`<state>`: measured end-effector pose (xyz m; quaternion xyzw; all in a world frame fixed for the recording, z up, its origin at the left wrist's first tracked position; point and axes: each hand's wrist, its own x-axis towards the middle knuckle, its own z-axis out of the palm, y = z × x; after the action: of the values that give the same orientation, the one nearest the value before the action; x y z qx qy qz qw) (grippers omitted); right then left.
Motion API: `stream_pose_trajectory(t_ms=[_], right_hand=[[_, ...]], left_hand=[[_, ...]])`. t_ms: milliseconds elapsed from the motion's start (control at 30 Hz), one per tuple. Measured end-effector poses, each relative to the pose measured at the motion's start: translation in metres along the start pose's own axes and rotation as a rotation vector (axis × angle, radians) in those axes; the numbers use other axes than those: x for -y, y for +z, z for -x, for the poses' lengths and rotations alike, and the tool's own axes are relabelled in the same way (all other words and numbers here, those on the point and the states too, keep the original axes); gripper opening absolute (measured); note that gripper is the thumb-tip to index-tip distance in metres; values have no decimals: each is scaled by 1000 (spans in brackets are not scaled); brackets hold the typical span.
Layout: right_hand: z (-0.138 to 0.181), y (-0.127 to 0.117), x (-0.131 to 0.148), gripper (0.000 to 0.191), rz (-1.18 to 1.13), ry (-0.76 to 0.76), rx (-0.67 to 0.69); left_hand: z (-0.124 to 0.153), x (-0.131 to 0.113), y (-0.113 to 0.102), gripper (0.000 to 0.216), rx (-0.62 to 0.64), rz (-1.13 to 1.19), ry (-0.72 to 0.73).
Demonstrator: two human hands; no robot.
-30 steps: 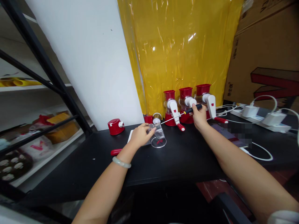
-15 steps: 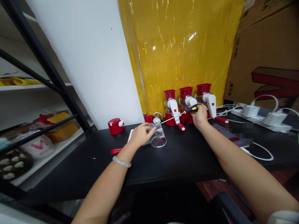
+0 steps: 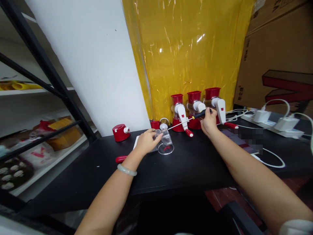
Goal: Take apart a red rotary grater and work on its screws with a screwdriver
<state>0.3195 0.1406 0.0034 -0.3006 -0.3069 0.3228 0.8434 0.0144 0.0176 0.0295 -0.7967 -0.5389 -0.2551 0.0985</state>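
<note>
My left hand (image 3: 147,141), with a pale bangle on the wrist, is closed around a clear plastic grater body (image 3: 166,138) lying on the black table. A white crank with a red handle (image 3: 121,159) sticks out under that hand. In my right hand (image 3: 209,123) is a screwdriver (image 3: 199,114) with a black and yellow handle. Its long shaft points left and its tip reaches the clear body; whether it touches a screw is too small to tell. Behind stand a metal grater drum (image 3: 163,122) and a red part (image 3: 155,124).
Three assembled red and white rotary graters (image 3: 179,114) line the back. A red grater base (image 3: 120,132) sits at the left rear. On the right lie a tablet (image 3: 241,142), white cables and a power strip (image 3: 290,130). A yellow plastic curtain (image 3: 190,55) hangs behind the black table (image 3: 171,176).
The screwdriver's handle has turned slightly in my right hand and its yellow marking shows less. My left hand keeps its hold on the clear body. The view has shifted very little.
</note>
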Motion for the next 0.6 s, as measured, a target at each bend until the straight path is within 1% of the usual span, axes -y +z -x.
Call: stream_pose_trajectory(t_ms=[100,200,333,467,533,600], right_hand=[[-1,-2,1,42,32,-52,11],[-1,-3,1,37,32,-56,-17],[1,0,0,29,-86,-39,-64],[7,4,-2,24,-150,-90,-71],[10,5,-3,25,-130,-124,-68],[13,5,-3,31,-81,-158,-77]], left_hand=[[0,1,0,54,5,6,2],[0,1,0,54,10,7,3],[0,1,0,53,5,8,7],[0,0,1,54,-2,8,13],[0,1,1,54,-7,8,16],[0,1,2,54,-15,7,21]])
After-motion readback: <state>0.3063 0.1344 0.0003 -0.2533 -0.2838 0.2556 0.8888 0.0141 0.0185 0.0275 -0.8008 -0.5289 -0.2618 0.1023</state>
